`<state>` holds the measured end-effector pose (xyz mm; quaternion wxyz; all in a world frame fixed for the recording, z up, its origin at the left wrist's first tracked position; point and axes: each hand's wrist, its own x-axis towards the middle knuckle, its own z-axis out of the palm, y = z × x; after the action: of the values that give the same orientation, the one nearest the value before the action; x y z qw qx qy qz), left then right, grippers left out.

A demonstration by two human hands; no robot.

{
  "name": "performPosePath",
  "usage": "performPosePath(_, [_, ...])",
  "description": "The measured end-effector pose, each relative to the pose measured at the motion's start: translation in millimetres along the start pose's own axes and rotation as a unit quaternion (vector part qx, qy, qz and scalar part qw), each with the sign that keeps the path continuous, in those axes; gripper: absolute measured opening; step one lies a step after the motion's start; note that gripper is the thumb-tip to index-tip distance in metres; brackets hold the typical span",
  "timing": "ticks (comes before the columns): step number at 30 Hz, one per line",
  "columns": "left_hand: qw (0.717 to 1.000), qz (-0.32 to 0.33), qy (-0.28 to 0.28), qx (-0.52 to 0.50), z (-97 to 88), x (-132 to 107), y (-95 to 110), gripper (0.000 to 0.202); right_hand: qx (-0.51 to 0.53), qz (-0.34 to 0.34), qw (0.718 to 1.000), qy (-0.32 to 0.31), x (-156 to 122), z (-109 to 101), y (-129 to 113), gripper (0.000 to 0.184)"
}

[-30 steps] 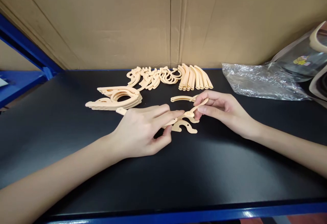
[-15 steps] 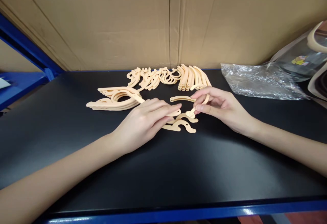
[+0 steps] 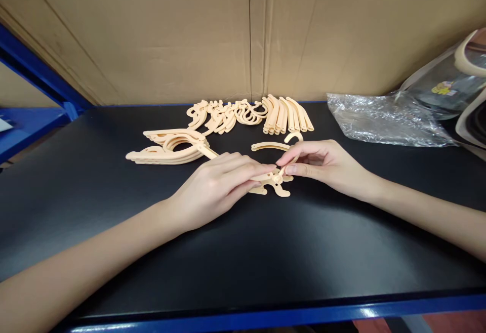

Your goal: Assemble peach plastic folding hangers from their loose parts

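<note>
My left hand (image 3: 218, 186) is closed on a long beige plastic hanger arm (image 3: 210, 153), whose holed end pokes out past the fingertips. Between thumb and fingers, my right hand (image 3: 326, 165) pinches a beige hanger hook (image 3: 292, 135). The hook's round base (image 3: 278, 178) meets the arm's holed end; whether they are joined I cannot tell. Below them on the table lie wavy notched pieces (image 3: 281, 191), partly covered by my left hand. Just behind my hands rests a single curved arm (image 3: 269, 146).
A stack of beige hangers (image 3: 167, 158) lies at the left. Along the back are a row of curved arms (image 3: 287, 114) and piles of hooks and wavy pieces (image 3: 224, 117). Crinkled clear plastic (image 3: 383, 120) and a transparent bag (image 3: 436, 90) occupy the right, before a cardboard wall (image 3: 152, 34).
My right hand has turned the hook and brought its round base left and down onto the arm's end. The hook's curve now points up. My left hand has shifted slightly right.
</note>
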<state>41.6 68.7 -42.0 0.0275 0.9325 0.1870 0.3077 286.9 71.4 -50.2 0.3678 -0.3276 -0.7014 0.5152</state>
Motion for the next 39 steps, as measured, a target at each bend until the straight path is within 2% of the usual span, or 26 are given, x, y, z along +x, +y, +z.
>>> performPosePath(15, [0.997,0.016,-0.009,-0.069,-3.2,0.7,4.6,0.029,-0.021,0.03,0.999,-0.03,0.9,-1.6,-2.2,0.012])
performPosePath(21, [0.999,0.033,-0.016,-0.024,-3.1,0.2,6.5,0.025,-0.053,0.033,0.997,-0.039,0.5,-2.4,-3.0,0.008])
performPosePath(28, [0.997,0.057,-0.005,0.046,-2.5,-2.0,5.7,0.034,-0.063,0.038,0.997,-0.014,0.6,-1.0,-3.2,0.01])
performPosePath(39, [0.991,0.071,-0.034,0.105,-2.3,-1.9,5.2,0.033,-0.089,0.028,0.996,-0.009,0.7,-0.6,-1.1,0.011])
